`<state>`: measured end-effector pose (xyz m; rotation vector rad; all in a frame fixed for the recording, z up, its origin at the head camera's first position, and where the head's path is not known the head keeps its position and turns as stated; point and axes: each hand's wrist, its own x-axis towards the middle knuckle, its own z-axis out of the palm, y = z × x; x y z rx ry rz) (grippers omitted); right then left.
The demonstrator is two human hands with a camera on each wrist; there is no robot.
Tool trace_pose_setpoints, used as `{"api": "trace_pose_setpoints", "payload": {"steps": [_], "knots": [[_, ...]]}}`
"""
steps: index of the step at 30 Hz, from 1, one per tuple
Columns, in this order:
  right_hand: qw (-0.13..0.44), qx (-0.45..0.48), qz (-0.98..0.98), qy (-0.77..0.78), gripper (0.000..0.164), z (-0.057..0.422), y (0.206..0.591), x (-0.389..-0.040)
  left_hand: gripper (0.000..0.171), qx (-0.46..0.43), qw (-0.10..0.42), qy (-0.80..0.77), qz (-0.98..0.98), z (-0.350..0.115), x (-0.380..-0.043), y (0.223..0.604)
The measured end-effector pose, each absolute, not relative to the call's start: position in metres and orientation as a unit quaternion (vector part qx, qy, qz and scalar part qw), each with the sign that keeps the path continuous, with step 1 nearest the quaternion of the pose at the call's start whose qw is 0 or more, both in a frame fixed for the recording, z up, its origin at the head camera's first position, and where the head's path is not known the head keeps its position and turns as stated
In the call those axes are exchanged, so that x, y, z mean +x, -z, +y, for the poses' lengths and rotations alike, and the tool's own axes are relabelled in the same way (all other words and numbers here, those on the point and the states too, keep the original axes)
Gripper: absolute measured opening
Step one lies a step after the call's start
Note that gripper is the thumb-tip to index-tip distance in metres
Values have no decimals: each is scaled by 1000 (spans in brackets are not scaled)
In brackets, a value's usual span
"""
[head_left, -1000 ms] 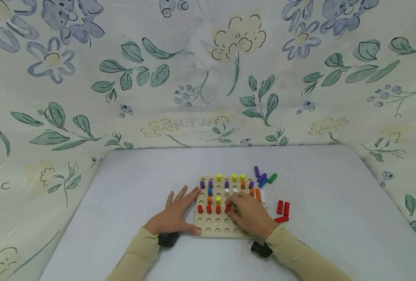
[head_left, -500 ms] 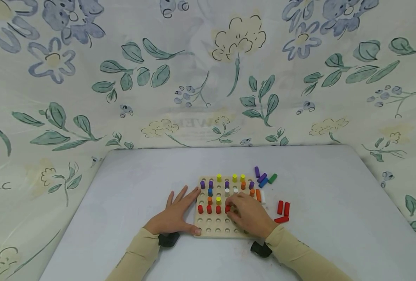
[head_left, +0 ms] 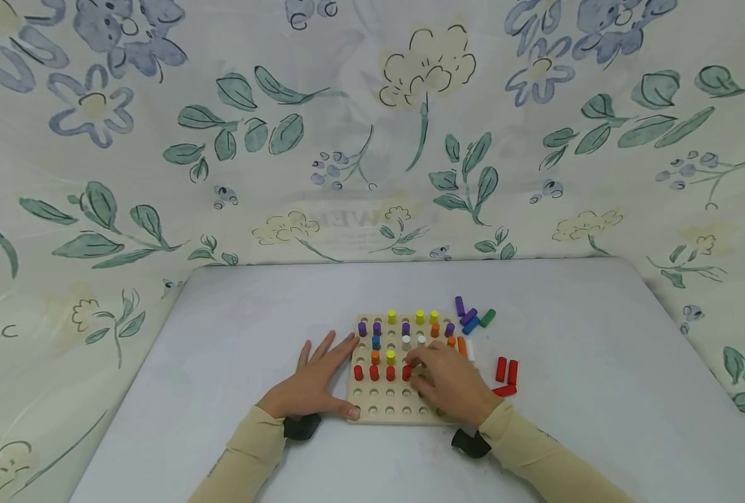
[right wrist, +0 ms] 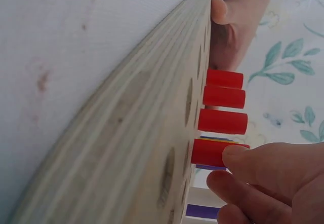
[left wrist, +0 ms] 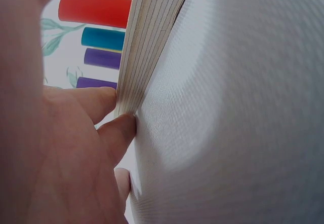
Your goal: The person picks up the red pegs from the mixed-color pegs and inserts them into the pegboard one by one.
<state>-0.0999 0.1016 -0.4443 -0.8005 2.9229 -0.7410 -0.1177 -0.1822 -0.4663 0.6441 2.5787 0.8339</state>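
Note:
A wooden peg board (head_left: 390, 411) lies on the table with coloured pegs standing in its holes. My left hand (head_left: 309, 383) spreads along the board's left side, thumb at its near corner. In the left wrist view, fingertips of the left hand (left wrist: 86, 138) meet the layered edge. At the right end of a row of red pegs stands one red peg (head_left: 407, 373), upright in its hole. My right hand (head_left: 451, 381) is just right of it, finger and thumb parted. In the right wrist view, the thumb (right wrist: 248, 158) overlaps this peg's top end.
Loose red pegs (head_left: 502, 370) lie right of the board. Purple pegs (head_left: 460, 306), a blue peg (head_left: 470, 325) and a green peg (head_left: 488, 318) lie beyond its far right corner. An orange peg (head_left: 462, 347) and a white peg (head_left: 470, 351) lie by its right edge.
My right hand has shifted slightly right, its fingertips loosening from the last red peg, which now shows more fully. The left hand keeps its place on the board.

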Motion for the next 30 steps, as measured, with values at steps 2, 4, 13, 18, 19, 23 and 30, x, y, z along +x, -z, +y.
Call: {"api": "trace_pose_setpoints", "payload": {"steps": [2,4,13,18,19,23,30], "knots": [[13,-249,937,244,24,103,442,-99,124,227,177,-296,911,-182,-118,466],[11,-244,938,247,22,105,441,-98,124,227,178,-297,910,-182,-118,466],[6,-228,943,241,20,115,438,-98,123,228,176,-292,912,-182,-119,468],[7,-209,946,247,23,121,436,-98,123,229,176,-292,912,-182,-120,468],[6,-205,947,249,23,122,436,-97,123,228,175,-291,912,-182,-120,468],[5,-185,951,247,22,126,436,-97,123,225,175,-286,915,-182,-119,467],[2,-171,956,238,23,132,434,-97,123,225,178,-289,913,-181,-118,465]]}}
